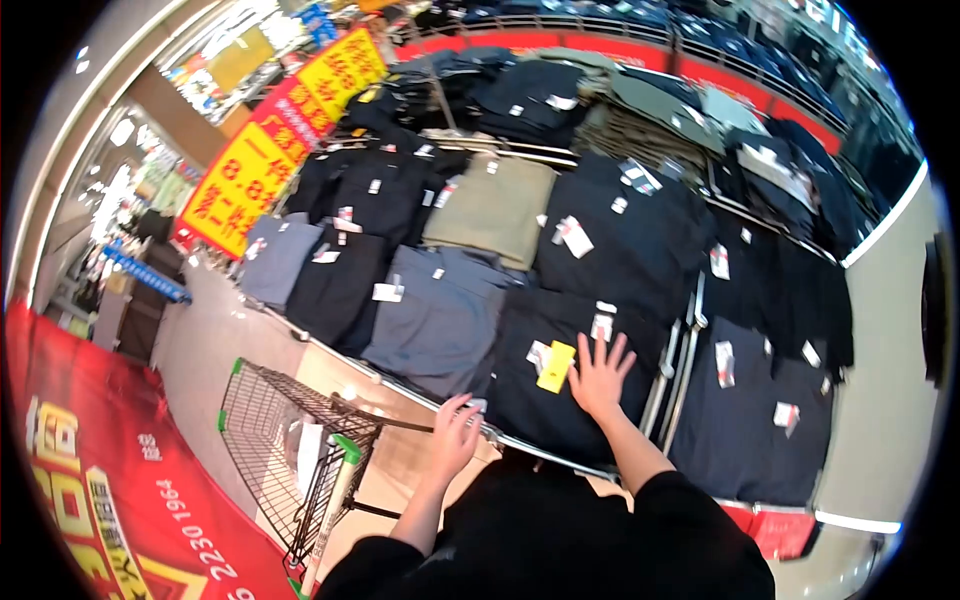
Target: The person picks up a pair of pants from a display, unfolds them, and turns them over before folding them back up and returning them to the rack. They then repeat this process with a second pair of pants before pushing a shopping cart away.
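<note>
My right hand (602, 378) lies with its fingers spread on a stack of folded black trousers (535, 420) at the front of the display rack. A yellow tag (556, 367) sits just left of its thumb, and a white label (603, 321) shows above the fingertips. My left hand (455, 437) is at the rack's front metal rail (550, 456), its fingers stretched out by the lower edge of the folded grey trousers (435, 320). Nothing shows in its grasp.
A shopping cart (265, 405) stands at the left, near the rack. Olive trousers (490, 210) and more dark stacks fill the rows behind. Yellow and red price signs (235, 190) hang at the rack's left side. A red banner (110, 440) covers the lower left.
</note>
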`<move>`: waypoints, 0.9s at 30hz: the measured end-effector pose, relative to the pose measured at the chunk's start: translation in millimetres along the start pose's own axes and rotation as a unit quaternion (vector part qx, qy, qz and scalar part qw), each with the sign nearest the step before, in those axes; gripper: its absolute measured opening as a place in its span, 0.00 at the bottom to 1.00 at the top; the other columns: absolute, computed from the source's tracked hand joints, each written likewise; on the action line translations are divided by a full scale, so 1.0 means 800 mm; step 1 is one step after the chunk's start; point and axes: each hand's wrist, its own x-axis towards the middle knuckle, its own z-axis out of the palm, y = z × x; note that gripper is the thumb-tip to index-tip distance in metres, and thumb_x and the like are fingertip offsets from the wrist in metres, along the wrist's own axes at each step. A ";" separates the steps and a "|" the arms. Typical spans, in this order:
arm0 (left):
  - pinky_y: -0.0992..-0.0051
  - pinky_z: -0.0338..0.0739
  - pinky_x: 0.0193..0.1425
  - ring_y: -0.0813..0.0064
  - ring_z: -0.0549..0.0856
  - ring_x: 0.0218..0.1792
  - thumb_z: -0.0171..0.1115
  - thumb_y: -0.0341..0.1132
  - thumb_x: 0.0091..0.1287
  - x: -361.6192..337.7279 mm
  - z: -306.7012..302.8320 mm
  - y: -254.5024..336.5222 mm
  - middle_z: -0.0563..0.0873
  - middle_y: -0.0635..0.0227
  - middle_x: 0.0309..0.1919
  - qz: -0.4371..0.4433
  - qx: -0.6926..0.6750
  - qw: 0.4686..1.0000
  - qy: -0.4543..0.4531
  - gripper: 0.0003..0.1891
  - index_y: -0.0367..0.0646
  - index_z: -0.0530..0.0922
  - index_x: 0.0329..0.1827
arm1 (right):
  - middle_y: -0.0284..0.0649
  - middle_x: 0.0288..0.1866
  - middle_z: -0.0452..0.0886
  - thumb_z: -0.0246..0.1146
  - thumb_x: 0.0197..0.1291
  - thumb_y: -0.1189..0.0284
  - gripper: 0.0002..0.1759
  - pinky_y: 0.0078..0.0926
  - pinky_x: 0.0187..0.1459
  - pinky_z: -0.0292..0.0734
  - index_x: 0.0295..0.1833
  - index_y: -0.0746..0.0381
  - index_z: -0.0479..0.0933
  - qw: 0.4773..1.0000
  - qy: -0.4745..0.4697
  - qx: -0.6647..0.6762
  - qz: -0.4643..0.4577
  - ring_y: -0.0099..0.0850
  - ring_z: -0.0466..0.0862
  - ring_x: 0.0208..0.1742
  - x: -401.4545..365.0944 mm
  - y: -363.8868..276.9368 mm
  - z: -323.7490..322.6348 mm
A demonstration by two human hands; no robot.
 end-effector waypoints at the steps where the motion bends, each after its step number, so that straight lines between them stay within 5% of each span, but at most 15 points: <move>1: 0.61 0.70 0.65 0.54 0.76 0.60 0.66 0.28 0.62 -0.022 -0.034 0.004 0.80 0.56 0.57 -0.060 0.037 0.997 0.037 0.12 0.43 0.83 0.49 | 0.49 0.81 0.51 0.58 0.64 0.52 0.35 0.77 0.68 0.43 0.75 0.50 0.64 1.000 -0.006 -0.004 0.004 0.68 0.46 0.78 0.001 -0.006 -0.002; 4: 0.55 0.65 0.66 0.50 0.74 0.59 0.64 0.24 0.54 -0.075 -0.119 -0.008 0.77 0.50 0.55 -0.197 0.153 0.952 0.177 0.18 0.41 0.81 0.50 | 0.50 0.81 0.49 0.58 0.64 0.53 0.36 0.77 0.68 0.43 0.76 0.52 0.63 1.000 -0.008 -0.004 -0.005 0.68 0.45 0.78 0.007 -0.011 -0.011; 8: 0.50 0.65 0.62 0.48 0.71 0.58 0.63 0.32 0.64 -0.163 -0.186 -0.045 0.74 0.46 0.56 -0.309 0.396 0.830 0.244 0.15 0.38 0.78 0.52 | 0.50 0.82 0.49 0.62 0.61 0.56 0.37 0.76 0.69 0.44 0.75 0.53 0.63 1.000 -0.015 0.016 -0.021 0.66 0.46 0.79 -0.004 -0.005 -0.014; 11: 0.53 0.66 0.60 0.50 0.77 0.53 0.52 0.41 0.73 -0.177 -0.205 -0.034 0.81 0.52 0.46 -0.476 0.318 0.815 0.091 0.16 0.41 0.79 0.53 | 0.49 0.82 0.49 0.64 0.58 0.59 0.39 0.74 0.70 0.45 0.75 0.54 0.63 0.999 -0.024 0.014 -0.027 0.63 0.47 0.79 -0.014 -0.008 -0.015; 13: 0.54 0.66 0.58 0.54 0.80 0.48 0.50 0.42 0.74 -0.211 -0.194 -0.066 0.84 0.56 0.43 -0.391 0.382 0.825 0.146 0.15 0.42 0.80 0.49 | 0.49 0.82 0.48 0.65 0.56 0.60 0.41 0.73 0.71 0.45 0.76 0.55 0.62 0.999 -0.036 0.006 -0.024 0.62 0.46 0.79 -0.021 -0.010 -0.012; 16: 0.54 0.66 0.56 0.54 0.80 0.47 0.51 0.42 0.74 -0.229 -0.197 -0.088 0.84 0.57 0.41 -0.403 0.363 0.828 0.138 0.14 0.43 0.81 0.47 | 0.48 0.82 0.47 0.66 0.55 0.61 0.41 0.72 0.71 0.44 0.75 0.56 0.63 0.998 -0.061 0.027 -0.013 0.62 0.46 0.80 -0.033 -0.022 -0.016; 20: 0.58 0.71 0.47 0.54 0.82 0.38 0.53 0.44 0.73 -0.234 -0.221 -0.093 0.84 0.58 0.32 -0.385 0.307 0.867 0.077 0.15 0.42 0.81 0.43 | 0.59 0.79 0.49 0.66 0.56 0.64 0.43 0.69 0.72 0.45 0.75 0.64 0.58 0.988 -0.053 0.137 0.039 0.63 0.46 0.79 -0.058 -0.058 -0.011; 27: 0.57 0.78 0.44 0.49 0.85 0.40 0.59 0.52 0.70 -0.264 -0.272 -0.111 0.86 0.51 0.37 -0.349 0.191 0.917 0.017 0.21 0.41 0.82 0.47 | 0.61 0.72 0.60 0.65 0.56 0.70 0.37 0.55 0.73 0.55 0.69 0.69 0.61 0.945 0.053 0.270 -0.176 0.61 0.58 0.75 -0.121 -0.222 -0.044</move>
